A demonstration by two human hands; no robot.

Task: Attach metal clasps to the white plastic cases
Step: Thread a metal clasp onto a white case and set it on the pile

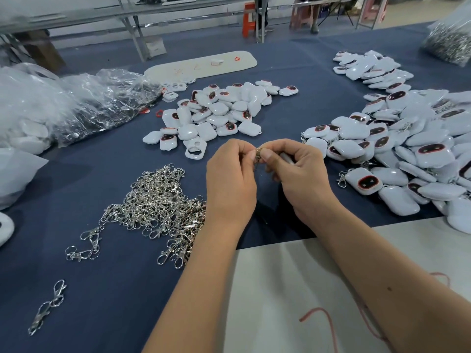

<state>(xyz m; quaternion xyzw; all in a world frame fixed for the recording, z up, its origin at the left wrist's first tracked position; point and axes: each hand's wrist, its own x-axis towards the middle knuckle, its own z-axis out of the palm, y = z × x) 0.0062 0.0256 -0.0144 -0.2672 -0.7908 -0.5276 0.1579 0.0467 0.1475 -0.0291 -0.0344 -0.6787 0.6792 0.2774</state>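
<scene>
Clasp (258,152) pinched between both thumbs, over the blue cloth (114,289); left hand (230,179) grips it, right hand (297,171) curls round a white case (286,157). Ring might slip off, springing into the clasp pile (163,210).

Soft even light (edges warped, blurred)

no readable text, labels, brands or numbers anywhere, red marks on far pad (204,62) illegible
</scene>
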